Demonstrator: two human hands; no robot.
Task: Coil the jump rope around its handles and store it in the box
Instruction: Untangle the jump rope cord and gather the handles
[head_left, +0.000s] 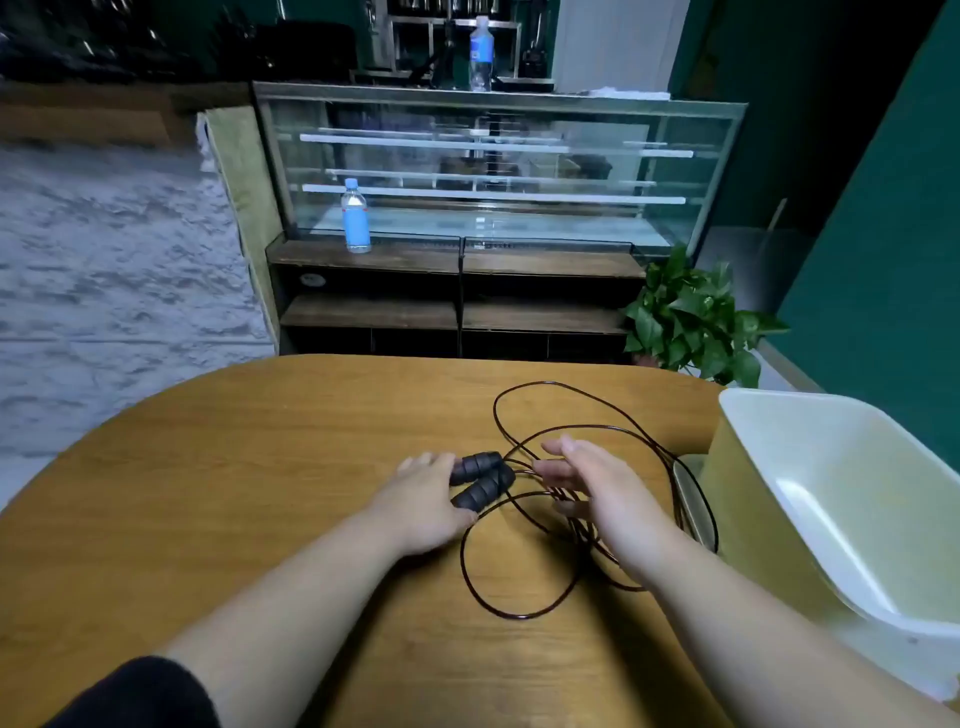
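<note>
Two dark ribbed jump rope handles lie side by side on the wooden table. Their thin dark rope sprawls in loose loops to the right and toward me. My left hand rests on the near ends of the handles, fingers curled around them. My right hand hovers over the tangle of rope just right of the handles, fingers spread, with strands running under its fingers. A white plastic box stands empty at the table's right edge.
Behind the table stands a glass display case on dark wooden shelves, with a water bottle on its ledge. A potted green plant sits at the back right. A flat tray edge shows beside the box.
</note>
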